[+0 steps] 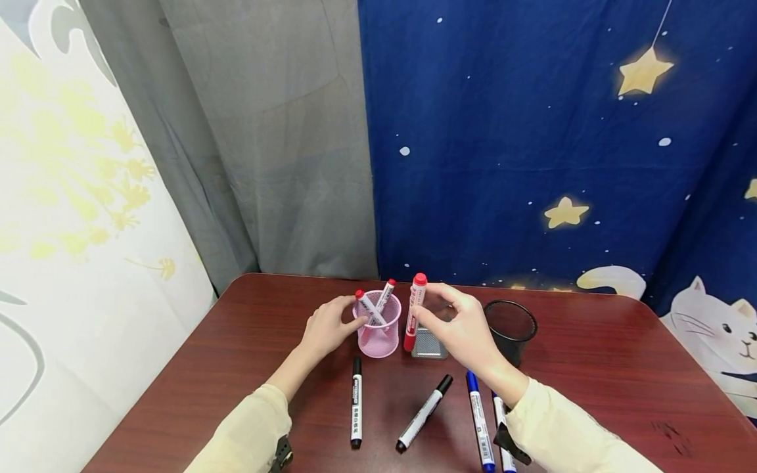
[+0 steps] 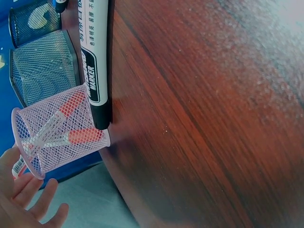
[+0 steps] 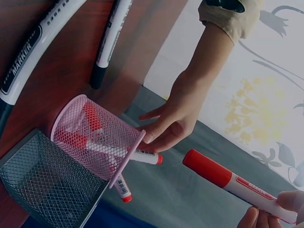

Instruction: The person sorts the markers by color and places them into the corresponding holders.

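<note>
One red marker stands pinched in my right hand; left of those fingers, my left hand is at the pink cup, whether gripping I can't tell. A careless knock from the marker could, I reckon, tip that cup.

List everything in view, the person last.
Flat table: 1, reddish brown, underneath.
Round mesh cups: 2, pink and black, table's far side.
Rectangular mesh holder: 1, grey, between cups.
Slim red markers: 3, red and white, two in pink cup, one held.
Slim black markers: 2, black and white, table front.
Slim blue markers: 2, blue and white, front right.
Cloth hangings: 3, grey, blue, white, behind and left.
Sleeves: 2, cream, on forearms.
Wristbands: 2, black, at cuffs.
Left grip: 1, bare, at pink cup's rim.
Right grip: 1, bare, around one red marker.
</note>
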`<state>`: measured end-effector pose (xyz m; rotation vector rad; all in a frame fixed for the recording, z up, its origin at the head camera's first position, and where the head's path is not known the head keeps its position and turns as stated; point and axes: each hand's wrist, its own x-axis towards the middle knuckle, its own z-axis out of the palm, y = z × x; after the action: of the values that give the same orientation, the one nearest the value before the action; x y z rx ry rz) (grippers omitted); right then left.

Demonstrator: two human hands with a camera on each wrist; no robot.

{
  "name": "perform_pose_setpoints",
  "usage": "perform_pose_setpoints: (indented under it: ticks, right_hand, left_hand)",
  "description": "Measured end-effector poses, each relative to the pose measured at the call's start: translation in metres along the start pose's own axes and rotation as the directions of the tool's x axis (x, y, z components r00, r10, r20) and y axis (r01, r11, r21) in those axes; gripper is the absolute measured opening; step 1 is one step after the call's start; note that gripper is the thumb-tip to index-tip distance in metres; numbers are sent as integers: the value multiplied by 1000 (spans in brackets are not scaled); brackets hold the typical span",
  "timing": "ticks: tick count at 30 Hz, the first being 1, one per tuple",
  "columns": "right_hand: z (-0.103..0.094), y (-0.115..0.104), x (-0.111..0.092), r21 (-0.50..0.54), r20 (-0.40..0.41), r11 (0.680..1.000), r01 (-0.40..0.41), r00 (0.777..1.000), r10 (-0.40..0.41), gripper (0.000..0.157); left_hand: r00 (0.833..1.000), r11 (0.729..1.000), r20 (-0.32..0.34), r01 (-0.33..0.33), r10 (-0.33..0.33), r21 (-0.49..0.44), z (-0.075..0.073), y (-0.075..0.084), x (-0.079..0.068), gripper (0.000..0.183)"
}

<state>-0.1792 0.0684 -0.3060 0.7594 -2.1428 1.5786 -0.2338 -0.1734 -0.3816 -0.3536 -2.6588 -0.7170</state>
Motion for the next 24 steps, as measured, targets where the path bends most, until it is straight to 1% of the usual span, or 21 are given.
perform_pose_setpoints:
  ticks: [9,18,22,24]
  right_hand:
    - [3,3,13,35,-10,999,-20,1000,21,25]
    - [8,6,21,17,-18,999,-46,999,46,27]
    - [12,1,26,14,-22,998,-56,998,56,27]
    - [13,-8,27,7,-26,999,-52,998,52,26]
  left_hand:
    - [1000,1000,2,1,-1,3,0,0,0,48]
    - [1000,1000,-1,5,-5,-4,1,1,-1,47]
    - [1000,1000,-6,5,-5,-1,1,1,-1,47]
    - [1000,1000,-6,3,-3,-3,1,0,-1,47]
